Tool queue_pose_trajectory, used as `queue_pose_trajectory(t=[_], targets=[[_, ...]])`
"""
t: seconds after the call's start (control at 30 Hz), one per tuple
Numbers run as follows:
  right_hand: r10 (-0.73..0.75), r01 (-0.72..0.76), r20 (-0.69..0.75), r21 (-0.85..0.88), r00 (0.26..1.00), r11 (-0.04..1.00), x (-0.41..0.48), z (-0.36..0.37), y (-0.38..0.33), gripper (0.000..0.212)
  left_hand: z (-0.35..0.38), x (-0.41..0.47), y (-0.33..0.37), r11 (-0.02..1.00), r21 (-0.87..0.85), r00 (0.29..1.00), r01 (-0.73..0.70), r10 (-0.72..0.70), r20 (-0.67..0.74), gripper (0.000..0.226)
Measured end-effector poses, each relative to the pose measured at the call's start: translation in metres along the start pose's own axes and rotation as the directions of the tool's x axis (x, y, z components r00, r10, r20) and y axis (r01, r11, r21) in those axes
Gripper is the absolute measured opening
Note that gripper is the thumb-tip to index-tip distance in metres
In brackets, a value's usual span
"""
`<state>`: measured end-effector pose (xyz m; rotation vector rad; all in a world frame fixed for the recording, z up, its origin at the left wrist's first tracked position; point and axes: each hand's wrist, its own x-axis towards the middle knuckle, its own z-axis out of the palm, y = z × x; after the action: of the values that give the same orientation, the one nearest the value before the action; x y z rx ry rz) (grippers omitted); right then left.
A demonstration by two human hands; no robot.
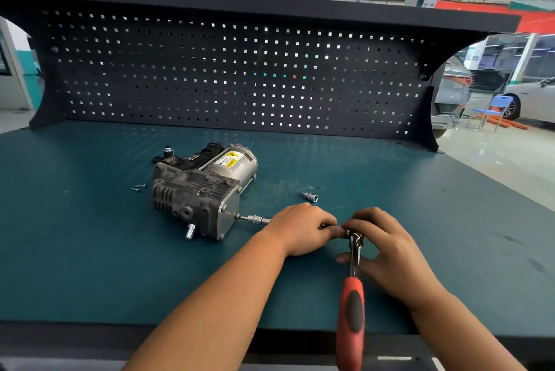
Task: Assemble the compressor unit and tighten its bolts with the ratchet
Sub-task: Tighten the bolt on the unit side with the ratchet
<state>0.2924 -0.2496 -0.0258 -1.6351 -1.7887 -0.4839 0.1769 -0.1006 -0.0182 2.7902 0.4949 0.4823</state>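
On teal counter (90, 250): grey metal compressor unit (198, 193), two small screws (138, 188) just left, chrome socket (310, 197) right, red-handled ratchet (351, 319) front-right.

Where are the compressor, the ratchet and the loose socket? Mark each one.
compressor (198, 192), head view, on its finned grey housing
ratchet (348, 343), head view, on its red handle
loose socket (310, 197), head view, on its chrome body

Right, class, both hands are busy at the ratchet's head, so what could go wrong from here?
1. The ratchet is pinched only at its head by the left hand and right hand. Its red handle reaches past the bench edge, so it might tip off if released.
2. Two loose screws and a spare socket lie unsecured beside the compressor; a forearm could sweep them away.
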Motion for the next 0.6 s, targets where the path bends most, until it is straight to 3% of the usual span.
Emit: queue_pose_trajectory(t=[0.17, 0.37, 0.53, 0.6], targets=[[0.225, -0.236, 0.088, 0.163, 0.970, 0.958, -0.0020, 0.0006, 0.0031, 0.064, 0.0006, 0.0027, -0.0036, 0.999, -0.049, 0.999, 0.024, -0.022, 0.037, 0.043], [0.256, -0.263, 0.064, 0.147, 0.965, 0.954, -0.0009, 0.0051, 0.0018, 0.031, 0.0020, 0.0021, -0.0048, 0.999, -0.049, 0.994, 0.024, -0.018, 0.110, 0.043], [0.368, -0.376, 0.078, 0.249, 0.926, 0.893, 0.0009, 0.0056, 0.0000, 0.047, 0.0022, -0.0004, -0.0039, 1.000, -0.003, 0.995, 0.030, -0.029, 0.094, 0.045], [0.391, -0.393, 0.064, 0.267, 0.918, 0.880, 0.0039, 0.0085, -0.0009, 0.040, 0.0017, -0.0028, -0.0034, 1.000, 0.022, 0.997, 0.014, -0.016, 0.070, 0.051]])
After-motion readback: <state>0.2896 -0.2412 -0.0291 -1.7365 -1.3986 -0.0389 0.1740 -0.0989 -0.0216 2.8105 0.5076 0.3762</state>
